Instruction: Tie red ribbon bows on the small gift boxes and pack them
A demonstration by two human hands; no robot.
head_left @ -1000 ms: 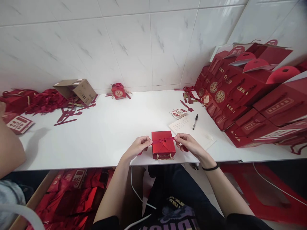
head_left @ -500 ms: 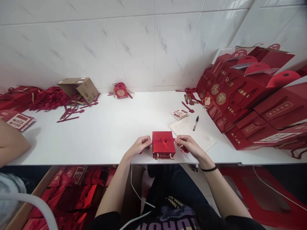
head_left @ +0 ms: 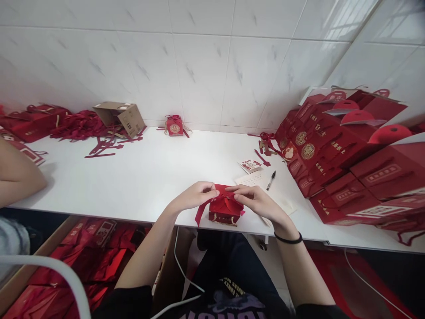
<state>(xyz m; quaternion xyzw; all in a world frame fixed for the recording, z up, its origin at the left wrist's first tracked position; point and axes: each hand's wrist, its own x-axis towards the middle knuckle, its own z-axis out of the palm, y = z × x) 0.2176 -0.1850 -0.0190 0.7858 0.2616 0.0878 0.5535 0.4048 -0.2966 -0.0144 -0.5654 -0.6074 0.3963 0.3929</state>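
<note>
A small red gift box (head_left: 226,216) with a gold cord handle stands near the table's front edge. Red ribbon (head_left: 201,213) crosses its lid, and one tail hangs down past the box's left side. My left hand (head_left: 195,195) pinches the ribbon between thumb and fingers at the lid's left part. Over the right part of the lid, my right hand (head_left: 255,199) has its thumb and fingertips closed around the ribbon near the middle. The knot is partly hidden by my fingers.
Stacked red gift bags (head_left: 332,150) fill the right side. A pen (head_left: 271,180), a paper sheet (head_left: 285,206) and a card (head_left: 249,165) lie nearby. Further back stand a decorated red box (head_left: 175,126) and a cardboard box (head_left: 131,122). Another person's arm (head_left: 20,177) rests at left.
My hands have come inward from both sides of the box to its lid. The ribbon, earlier drawn out sideways, now has a loose tail at left. The view has shifted slightly.
</note>
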